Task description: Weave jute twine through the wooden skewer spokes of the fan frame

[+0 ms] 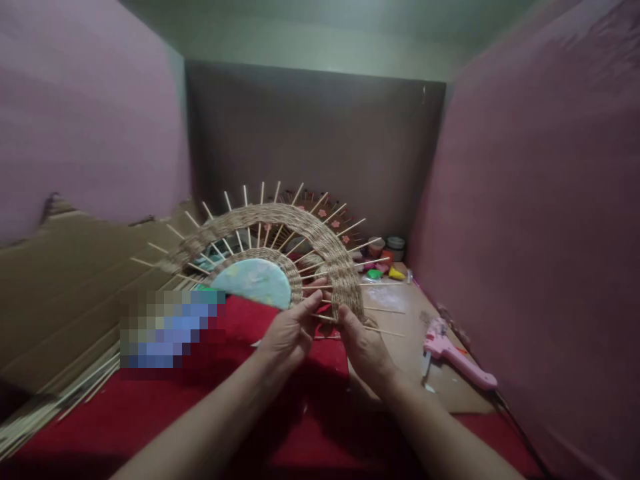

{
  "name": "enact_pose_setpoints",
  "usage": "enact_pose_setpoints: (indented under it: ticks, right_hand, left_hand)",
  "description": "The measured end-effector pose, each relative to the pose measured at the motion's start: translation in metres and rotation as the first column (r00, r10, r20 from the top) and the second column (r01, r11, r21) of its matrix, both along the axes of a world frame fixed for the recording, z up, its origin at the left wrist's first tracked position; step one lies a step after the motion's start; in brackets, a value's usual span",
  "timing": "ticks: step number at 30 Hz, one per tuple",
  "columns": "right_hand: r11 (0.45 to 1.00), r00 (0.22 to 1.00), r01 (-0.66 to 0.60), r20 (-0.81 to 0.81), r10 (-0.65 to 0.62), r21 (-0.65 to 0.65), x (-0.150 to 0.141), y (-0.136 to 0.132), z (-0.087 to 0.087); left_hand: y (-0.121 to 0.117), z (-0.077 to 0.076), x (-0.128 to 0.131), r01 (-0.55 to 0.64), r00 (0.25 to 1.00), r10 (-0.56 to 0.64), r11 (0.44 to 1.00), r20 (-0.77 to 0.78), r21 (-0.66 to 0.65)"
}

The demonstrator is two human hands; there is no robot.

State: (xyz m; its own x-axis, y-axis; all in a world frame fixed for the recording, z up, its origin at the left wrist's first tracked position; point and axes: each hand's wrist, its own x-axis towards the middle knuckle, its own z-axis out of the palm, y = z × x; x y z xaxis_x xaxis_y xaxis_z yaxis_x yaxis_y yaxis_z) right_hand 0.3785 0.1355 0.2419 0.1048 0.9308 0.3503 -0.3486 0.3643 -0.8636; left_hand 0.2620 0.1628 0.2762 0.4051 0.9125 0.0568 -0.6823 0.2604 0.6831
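Note:
A round woven piece (280,220) with a light blue disc (257,280) at its middle and thin wooden sticks fanning outward stands tilted up in front of me. My left hand (290,333) pinches a stick near the woven band's lower right end, fingers closed on it. My right hand (363,347) grips the woven band's end and the sticks there from the right. Both hands almost touch each other. The lower part of the piece is hidden behind red cloth (240,400).
A pink glue gun (453,353) lies on a cardboard sheet (400,300) at right. Small jars (387,248) and coloured bits (383,272) sit at the back. Long thin sticks (55,407) and cardboard (65,280) lie at left. Pink walls close in on both sides.

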Motion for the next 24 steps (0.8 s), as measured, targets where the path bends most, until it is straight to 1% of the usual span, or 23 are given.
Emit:
enact_pose_setpoints:
  ticks: [1,3,5,7,8,10,14,16,20,22,24]
  right_hand:
    - [1.0,0.998,0.019,0.053,-0.019,0.004,0.002,-0.003,0.001]
    - [0.999,0.979,0.012,0.204,-0.018,0.031,0.006,-0.008,0.004]
    - [0.998,0.929,-0.003,0.369,-0.023,0.069,0.01,-0.012,0.008]
    - [0.996,0.902,0.002,0.43,-0.04,0.089,0.011,-0.015,0.011]
    - [0.997,0.906,0.009,0.42,-0.043,0.082,0.011,-0.015,0.011]
    - [0.999,0.94,0.01,0.34,-0.025,0.047,0.011,-0.013,0.011]
    - [1.0,0.977,0.01,0.213,-0.008,-0.009,0.013,-0.005,0.007]
    - [0.999,0.975,0.013,0.223,-0.005,-0.033,0.016,-0.002,0.005]
    - [0.999,0.94,-0.015,0.341,0.026,-0.033,0.021,0.0,0.005]
    - [0.997,0.942,-0.051,0.329,0.065,-0.051,0.02,0.0,0.005]
    - [0.99,0.954,-0.087,0.275,0.116,-0.115,0.018,0.001,0.004]
  left_hand:
    - [0.0,-0.001,0.003,0.024,1.0,-0.024,1.0,-0.005,0.017]
    - [0.004,0.001,0.003,0.032,0.999,-0.032,0.999,0.001,0.025]
    - [0.009,0.006,0.0,0.043,0.999,-0.044,0.999,0.013,0.023]
    - [0.013,0.013,-0.004,0.049,0.998,-0.05,0.999,0.037,0.023]
    - [0.013,0.016,-0.006,0.041,0.998,-0.042,0.999,0.05,0.015]
    - [0.014,0.021,-0.009,0.007,0.997,-0.005,1.0,0.073,-0.02]
    - [0.016,0.02,-0.016,-0.059,0.993,0.07,0.991,0.093,-0.117]
    - [0.018,0.018,-0.018,-0.077,0.993,0.09,0.985,0.08,-0.151]
    - [0.019,0.017,-0.021,-0.085,0.992,0.1,0.981,0.083,-0.172]
    - [0.019,0.019,-0.022,-0.082,0.99,0.1,0.981,0.099,-0.175]
    - [0.02,0.02,-0.022,-0.084,0.99,0.101,0.984,0.1,-0.157]
